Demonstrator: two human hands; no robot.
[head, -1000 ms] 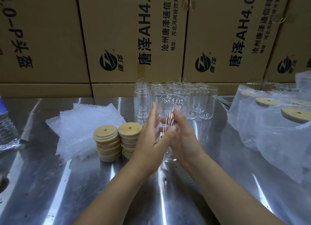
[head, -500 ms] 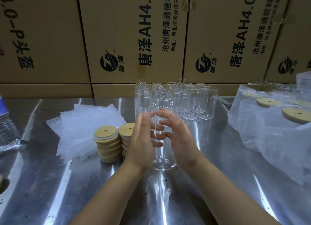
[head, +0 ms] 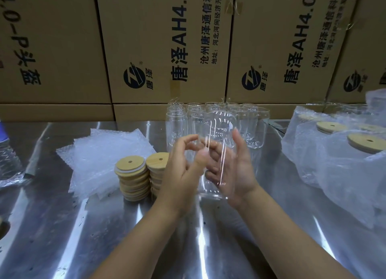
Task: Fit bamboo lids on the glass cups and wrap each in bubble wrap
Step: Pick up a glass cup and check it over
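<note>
One glass cup (head: 218, 136) is in hand, near upright and central over the steel counter (head: 62, 226); whether its base clears the surface cannot be told. It carries no lid. Left hand (head: 181, 172): fingers (head: 188, 140) curled, thumb set against the cup's left wall. Right hand (head: 240, 172): palm against the right wall, thumb up, the other fingers wrapped behind the glass and seen through it. Bamboo lids (head: 131, 163): two stacks, side by side, just left of the left hand; the nearer stack is partly hidden by that hand, and the layers are too close for a firm count. Bubble wrap sheets (head: 100, 151): one loose pile, behind and left of the stacks. Empty cups (head: 175, 122): one cluster directly behind the held cup, at least ten, overlapping too much for an exact count. Wrapped cups (head: 325, 163): one heap at the right, with two lids plainly visible and two more faint through the film. Cartons (head: 158, 44): four printed ones across the upper tier behind the counter. One plastic bottle (head: 8, 153) at the left edge.
</note>
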